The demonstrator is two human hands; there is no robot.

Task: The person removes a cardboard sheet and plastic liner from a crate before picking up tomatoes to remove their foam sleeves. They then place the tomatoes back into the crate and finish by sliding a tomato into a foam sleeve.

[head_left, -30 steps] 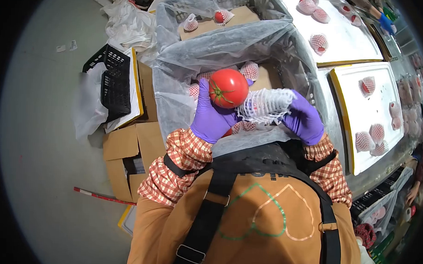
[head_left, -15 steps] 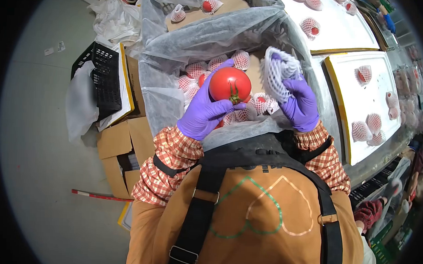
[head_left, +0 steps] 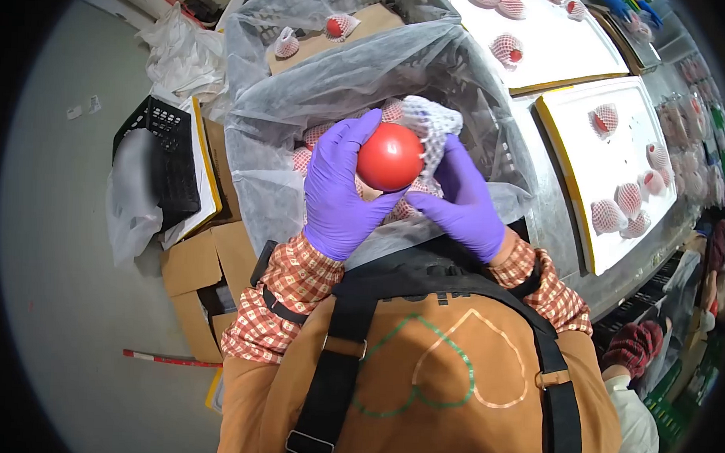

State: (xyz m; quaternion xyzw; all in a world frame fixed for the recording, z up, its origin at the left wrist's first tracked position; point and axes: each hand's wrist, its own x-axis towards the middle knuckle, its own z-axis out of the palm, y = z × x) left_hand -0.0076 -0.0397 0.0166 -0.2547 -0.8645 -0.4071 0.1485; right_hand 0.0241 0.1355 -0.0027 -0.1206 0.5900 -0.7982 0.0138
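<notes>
A smooth red tomato (head_left: pixel 390 157) sits in my left hand (head_left: pixel 337 186), whose gloved fingers curl round its left side. My right hand (head_left: pixel 465 200), gloved in purple as well, grips a white foam net sleeve (head_left: pixel 431 123) against the tomato's right side. The thumbs of both hands come close together below the fruit. Underneath is a crate lined with translucent sheeting (head_left: pixel 261 163), holding several tomatoes in foam nets (head_left: pixel 314 135), partly hidden by my hands. The tomato's green stem does not show now.
Netted tomatoes lie on white trays with yellow edges (head_left: pixel 553 153) to the right. Another lined crate with cardboard (head_left: pixel 369 31) adjoins at the back. On the left are a black crate (head_left: pixel 173 156) and an open cardboard box (head_left: pixel 190 260). A person's sleeve (head_left: pixel 634 348) shows at lower right.
My right hand has brought the foam net sleeve left and against the tomato. The tomato has turned, so its stem no longer faces me. The view has shifted slightly.
</notes>
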